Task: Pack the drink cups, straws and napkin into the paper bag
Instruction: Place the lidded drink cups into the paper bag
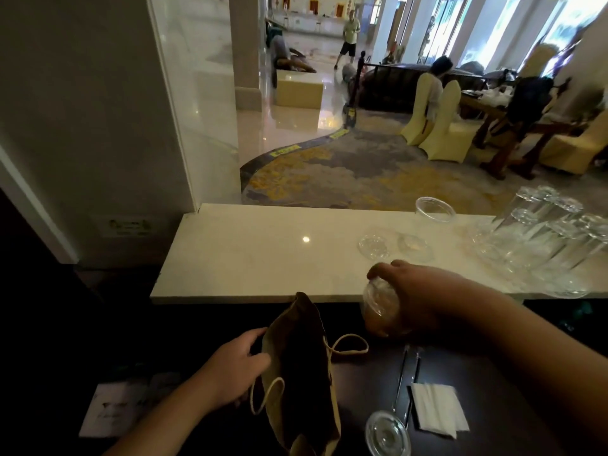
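One cup [381,307] in rt hand [418,294]

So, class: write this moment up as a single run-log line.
left hand: holds paper bag open | right hand: grips drink cup | unpacked: second cup, straws, napkin

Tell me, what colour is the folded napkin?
White; the napkin shows clearly in the head view, on the dark counter.

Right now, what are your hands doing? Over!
Left hand holds paper bag open. Right hand grips coffee cup. Second cup, straws, napkin unpacked.
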